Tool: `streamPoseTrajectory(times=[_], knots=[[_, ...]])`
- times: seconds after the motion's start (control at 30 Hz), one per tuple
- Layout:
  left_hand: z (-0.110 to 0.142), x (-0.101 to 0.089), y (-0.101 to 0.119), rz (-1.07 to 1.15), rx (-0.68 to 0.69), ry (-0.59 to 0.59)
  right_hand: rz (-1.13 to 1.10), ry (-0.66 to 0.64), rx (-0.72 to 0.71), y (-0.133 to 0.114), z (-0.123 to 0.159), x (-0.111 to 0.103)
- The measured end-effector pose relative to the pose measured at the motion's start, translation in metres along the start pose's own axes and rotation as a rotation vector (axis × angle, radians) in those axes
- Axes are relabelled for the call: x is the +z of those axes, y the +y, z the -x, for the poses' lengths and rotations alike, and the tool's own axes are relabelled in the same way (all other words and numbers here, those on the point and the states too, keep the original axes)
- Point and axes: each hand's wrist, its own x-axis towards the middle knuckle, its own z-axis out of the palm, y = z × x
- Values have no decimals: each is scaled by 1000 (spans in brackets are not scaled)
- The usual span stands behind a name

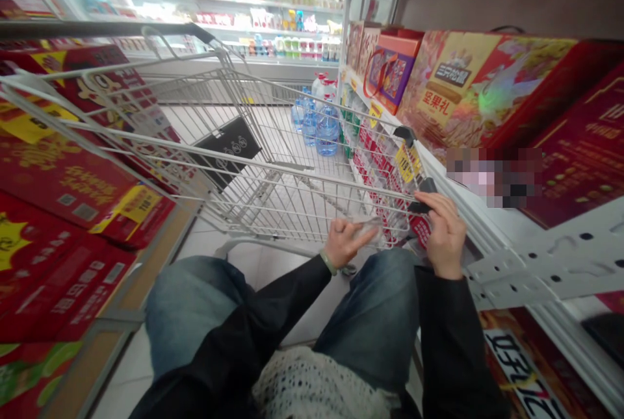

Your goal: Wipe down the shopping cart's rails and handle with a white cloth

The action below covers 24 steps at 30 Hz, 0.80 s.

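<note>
A wire shopping cart (287,175) stands across the aisle in front of my knees, with a dark panel (229,149) on its inner side. My right hand (444,234) is at the cart's corner, fingers curled over the black corner cap (420,206). Just left of it, low against the side wires, is my left hand (341,243), with a finger or two stretched out. A crumpled, pale, see-through thing (366,229) shows at those fingers; it looks like a wipe or thin plastic, blurred. No goods are visible on the cart's bottom.
Red gift boxes (73,211) are stacked on the left. Along the right runs a white metal shelf (546,263) carrying a nut gift box (468,81) and a purple box (390,71). Large water bottles (326,126) stand on the floor beyond the cart, before a lit refrigerated display (219,10).
</note>
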Motion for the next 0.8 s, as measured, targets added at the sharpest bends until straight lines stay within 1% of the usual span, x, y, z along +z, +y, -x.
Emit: streamPoseTrajectory(times=[0.03, 0.07, 0.1, 0.13, 0.17, 0.2, 0.23, 0.27, 0.3, 0.33, 0.4, 0.43, 0.47, 0.5, 0.53, 0.57, 0.6, 0.63, 0.67, 0.73, 0.77, 0.8], knots=[[22, 14, 3, 11, 6, -114, 6, -10, 0, 0, 0, 0], [43, 25, 5, 18, -7, -180, 13, -19, 0, 0, 0, 0], [62, 31, 6, 20, -25, -222, 20, -24, -3, 0, 0, 0], [77, 32, 6, 17, -48, -237, 25, -24, -8, 0, 0, 0], [87, 28, 4, 6, -75, -228, 31, -21, -14, -1, 0, 1], [93, 21, 1, -8, -100, -215, 36, -16, -21, -1, 1, 1], [93, 9, -4, -22, -126, -194, 40, -8, -30, -1, 1, 2], [89, -6, -11, -32, -150, -158, 43, 3, -36, -2, 2, 3], [79, -23, -19, -41, -172, -97, 52, 16, -38, -4, 2, 4], [66, -43, -29, -50, -191, -8, 70, 29, -36, -7, 2, 6], [30, -82, -49, -81, -231, 224, 126, 55, -30, -16, 0, 13], [12, -99, -59, -101, -252, 333, 153, 63, -30, -23, -1, 18], [-5, -111, -67, -113, -270, 409, 166, 65, -38, -31, -4, 24], [-19, -119, -73, -118, -279, 460, 159, 55, -51, -40, -7, 33], [-27, -121, -77, -111, -276, 482, 131, 36, -68, -50, -10, 43], [-30, -117, -79, -96, -262, 475, 89, 3, -84, -59, -12, 54], [-26, -108, -79, -78, -236, 442, 45, -44, -100, -68, -15, 67], [-16, -95, -76, -65, -207, 385, 13, -95, -114, -75, -17, 79], [-1, -80, -72, -59, -182, 302, 4, -145, -124, -81, -19, 92], [37, -50, -63, -57, -165, 85, 51, -209, -122, -86, -20, 112], [57, -37, -59, -58, -174, -20, 91, -221, -111, -87, -21, 119], [75, -28, -56, -59, -189, -94, 128, -221, -97, -86, -21, 125]])
